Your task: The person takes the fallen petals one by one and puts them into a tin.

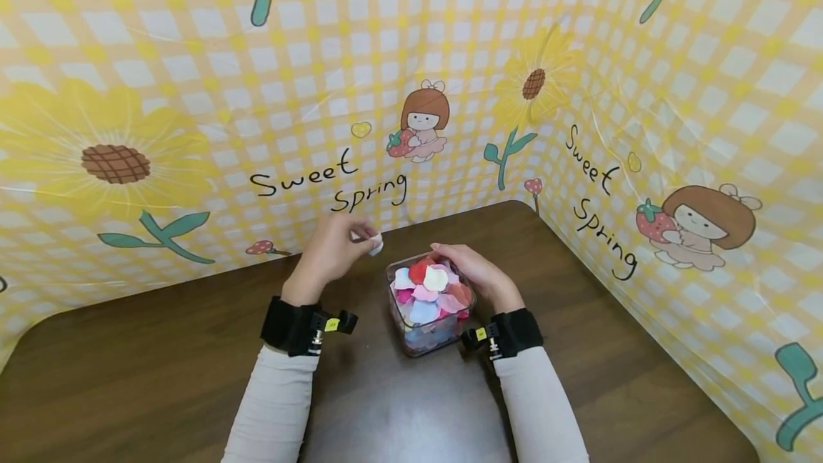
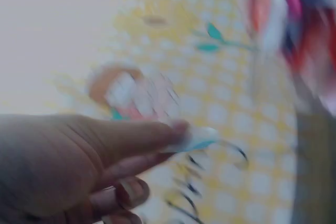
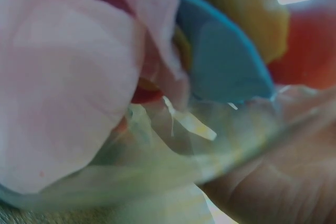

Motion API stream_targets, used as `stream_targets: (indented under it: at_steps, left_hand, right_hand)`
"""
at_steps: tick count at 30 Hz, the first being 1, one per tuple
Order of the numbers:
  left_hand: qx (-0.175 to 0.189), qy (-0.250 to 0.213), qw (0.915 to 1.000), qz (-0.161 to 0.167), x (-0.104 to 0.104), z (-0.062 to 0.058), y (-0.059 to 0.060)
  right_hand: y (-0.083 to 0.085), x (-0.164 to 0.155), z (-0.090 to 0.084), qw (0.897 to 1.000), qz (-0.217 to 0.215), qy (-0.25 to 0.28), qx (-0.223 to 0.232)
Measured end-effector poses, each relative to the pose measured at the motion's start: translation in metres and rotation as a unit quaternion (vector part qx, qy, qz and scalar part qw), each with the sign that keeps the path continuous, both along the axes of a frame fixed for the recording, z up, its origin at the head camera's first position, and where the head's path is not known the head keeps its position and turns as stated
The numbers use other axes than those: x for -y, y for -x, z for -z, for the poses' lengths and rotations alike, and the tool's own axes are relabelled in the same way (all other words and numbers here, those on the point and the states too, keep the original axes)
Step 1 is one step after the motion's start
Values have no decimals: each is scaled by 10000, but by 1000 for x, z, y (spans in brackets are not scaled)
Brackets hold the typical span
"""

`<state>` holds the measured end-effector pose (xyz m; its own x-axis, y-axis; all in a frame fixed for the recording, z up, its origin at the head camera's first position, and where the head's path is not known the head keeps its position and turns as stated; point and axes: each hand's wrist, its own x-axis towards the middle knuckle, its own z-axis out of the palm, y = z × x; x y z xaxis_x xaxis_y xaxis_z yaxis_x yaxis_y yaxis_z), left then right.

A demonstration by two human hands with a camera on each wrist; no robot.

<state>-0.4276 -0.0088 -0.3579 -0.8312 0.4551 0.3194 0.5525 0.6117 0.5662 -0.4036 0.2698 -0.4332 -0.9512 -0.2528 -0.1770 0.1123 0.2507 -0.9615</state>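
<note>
My left hand pinches a pale petal between thumb and fingertips, above the table and left of the box. In the left wrist view the petal is white with a bluish edge. A clear square plastic box full of fabric petals stands on the table; the petals are pink, red, white, pale blue and more. My right hand holds the box around its far right corner, fingers along the rim. In the right wrist view its palm shows behind the clear wall; its fingertips are hidden there.
The dark brown wooden table reaches to a yellow checked cloth backdrop behind and on the right. Printed sunflowers and girls decorate the cloth. Each wrist carries a black strap with a small camera.
</note>
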Motion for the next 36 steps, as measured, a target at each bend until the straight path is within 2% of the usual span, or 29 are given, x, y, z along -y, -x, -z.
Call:
stream_targets:
  at_steps: [3,5,7,10,13,20,23,28,31,34,36]
  left_hand:
    - [-833,-43,9963,187,-17,-13,-20]
    - [-1265,-61,9911,409,-31,-14,-31]
    - [-1469,9,9872,628,-46,-10,-39]
    - [-1486,336,9850,814,-64,-2,-48]
    - [-1472,823,9817,883,-73,4,-54]
    - [-1217,1269,9769,1213,-76,9,-53]
    - [-1004,1242,9785,1304,-71,6,-53]
    - [-829,666,9871,1198,-54,-2,-57]
    - [-776,556,9899,1053,-34,-2,-62]
    - [-801,723,9908,819,-8,-2,-67]
    - [-844,831,9908,653,12,0,-69]
  right_hand:
    - [3,-1,0,10000,-73,18,-36]
    - [3,-2,1,9998,-128,94,-75]
    - [2,-2,2,9995,-186,203,-133]
    - [1,-2,2,9986,-286,399,-210]
    - [1,-2,1,9983,-305,457,-213]
    - [2,-1,0,9986,-262,400,-227]
    - [1,1,-2,9985,-294,387,-244]
    - [-3,4,-1,9988,-305,264,-280]
    - [-5,6,1,9993,-247,137,-227]
    - [-7,5,0,9997,-135,115,-186]
    - [-11,0,-3,9993,-92,292,-198]
